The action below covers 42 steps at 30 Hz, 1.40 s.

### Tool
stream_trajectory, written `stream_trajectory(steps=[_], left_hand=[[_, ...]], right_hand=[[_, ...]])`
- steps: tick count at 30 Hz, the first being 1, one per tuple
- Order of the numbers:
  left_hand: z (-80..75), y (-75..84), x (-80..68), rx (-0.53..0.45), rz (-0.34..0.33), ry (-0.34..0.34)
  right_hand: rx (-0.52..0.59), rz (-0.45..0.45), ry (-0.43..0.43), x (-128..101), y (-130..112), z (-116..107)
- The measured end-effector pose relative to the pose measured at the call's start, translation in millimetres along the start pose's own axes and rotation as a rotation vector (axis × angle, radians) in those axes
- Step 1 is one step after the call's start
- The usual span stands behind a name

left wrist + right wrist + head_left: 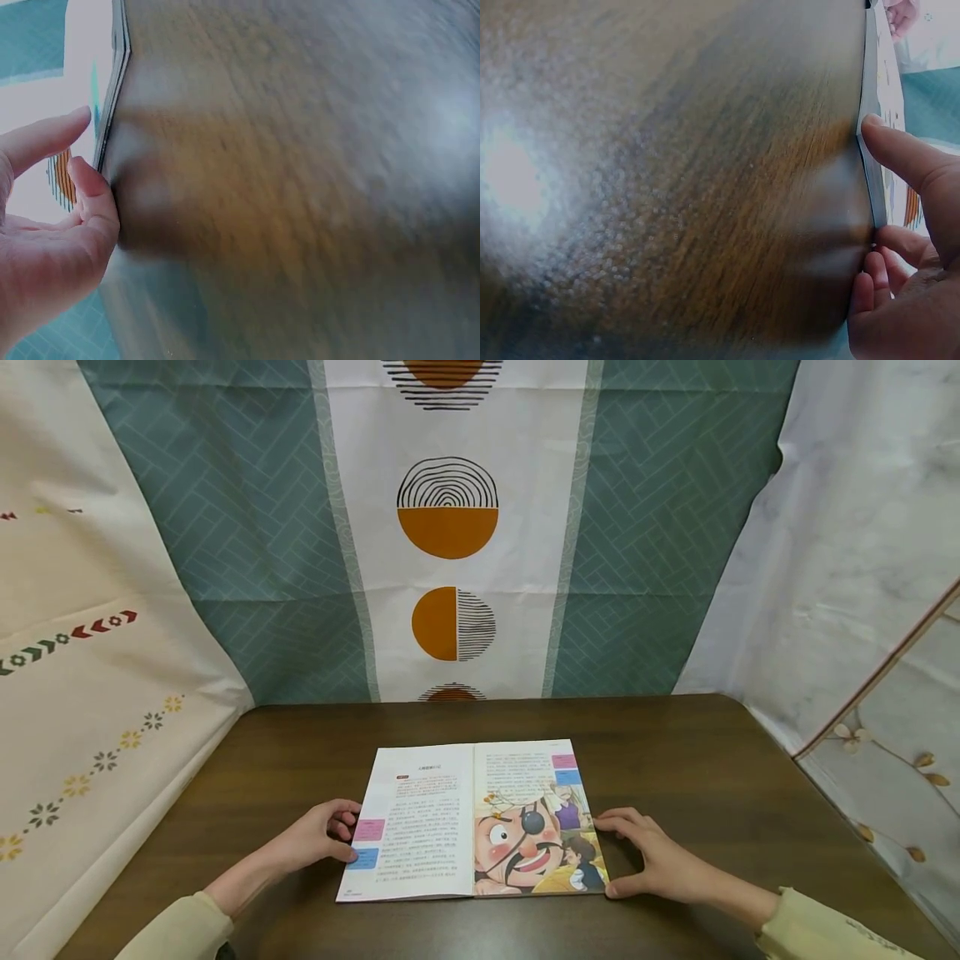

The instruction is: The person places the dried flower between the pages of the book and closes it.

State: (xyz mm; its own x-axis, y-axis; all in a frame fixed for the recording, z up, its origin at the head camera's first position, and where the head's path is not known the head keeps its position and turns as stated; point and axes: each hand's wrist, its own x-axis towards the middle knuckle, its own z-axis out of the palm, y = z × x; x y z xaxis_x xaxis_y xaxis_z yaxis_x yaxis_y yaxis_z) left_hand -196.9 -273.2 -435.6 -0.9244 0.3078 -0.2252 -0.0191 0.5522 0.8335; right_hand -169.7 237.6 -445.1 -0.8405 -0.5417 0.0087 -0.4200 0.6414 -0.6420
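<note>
An open picture book (472, 818) lies flat on the dark wooden table (675, 743). Its left page is text with pink and blue tabs, and its right page shows a cartoon pirate face. My left hand (341, 837) rests at the book's left edge, fingertips touching the page beside the tabs. In the left wrist view the thumb (90, 187) touches the book's edge (112, 90) and a straight finger hovers above it. My right hand (626, 856) lies against the right edge, with fingers along the side and the thumb near the lower corner. The right wrist view shows its fingers (900, 150) touching the page edge (870, 172).
Patterned cloths hang round the table: teal and white with orange circles (447, 510) behind, cream with flower borders (90, 693) on the left, pale marbled fabric (847, 568) on the right. Bare tabletop surrounds the book.
</note>
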Motion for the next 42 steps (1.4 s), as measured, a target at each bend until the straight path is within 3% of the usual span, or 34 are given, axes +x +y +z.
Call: stream_trajectory(steps=[5,12,14,20,30,37,42], left_hand=[[6.2,3.8,-3.0,0.002,-0.057,0.037],[21.3,18.0,-4.5,0.155,-0.078,0.159],[22.2,21.1,-3.4,0.157,-0.1,0.18],[16.7,24.0,-2.4,0.028,-0.151,0.139],[8.6,16.4,-2.3,-0.069,-0.154,0.112],[5.0,9.2,-5.7,-0.199,-0.074,0.061],[-2.1,10.2,-9.1,-0.224,0.004,0.031]], right_hand=[[0.015,0.013,-0.016,1,0,2],[0.002,0.023,-0.004,1,0,0],[0.002,0.016,0.003,1,0,-1],[0.013,-0.002,0.015,0,1,-1],[0.028,0.003,0.003,0,1,-1],[0.049,-0.03,0.008,-1,2,1],[0.051,-0.016,0.011,-1,0,1]])
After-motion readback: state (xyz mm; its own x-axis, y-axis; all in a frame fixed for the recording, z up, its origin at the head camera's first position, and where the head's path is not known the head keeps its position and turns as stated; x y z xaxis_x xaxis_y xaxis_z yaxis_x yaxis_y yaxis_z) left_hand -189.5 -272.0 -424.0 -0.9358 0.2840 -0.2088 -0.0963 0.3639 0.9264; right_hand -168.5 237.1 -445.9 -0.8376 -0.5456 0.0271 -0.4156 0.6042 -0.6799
